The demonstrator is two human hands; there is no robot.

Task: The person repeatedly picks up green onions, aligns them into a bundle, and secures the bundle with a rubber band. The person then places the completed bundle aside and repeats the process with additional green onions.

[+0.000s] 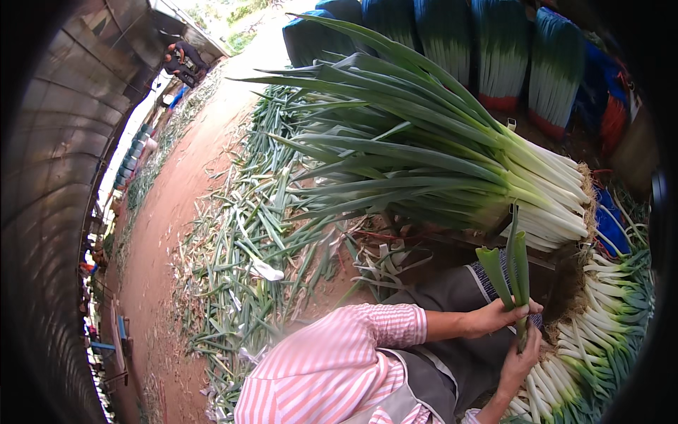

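A short leafy piece of leek or large green onion (509, 270), its green leaves cut off at the upper ends, stands nearly upright between my hands. My left hand (495, 318) grips it around the base of the leaves. Just below, my right hand (520, 360) holds its lower part, and the fingers cover much of that end. Beyond my hands a large stack of long-leaved stalks (551, 196) rests with white shanks and roots to the right. To the right of my hands, more white-shanked stalks (598, 318) lie in a curved row, roots toward me.
Loose leaves and peelings (265, 238) litter the reddish dirt floor (153, 233). Packed bundles in blue-and-red wrapping (556, 74) stand at the back. Two people (183, 61) are far off at upper left, near the curved tunnel wall (58, 132). My apron-covered leg (450, 297) lies under the stack.
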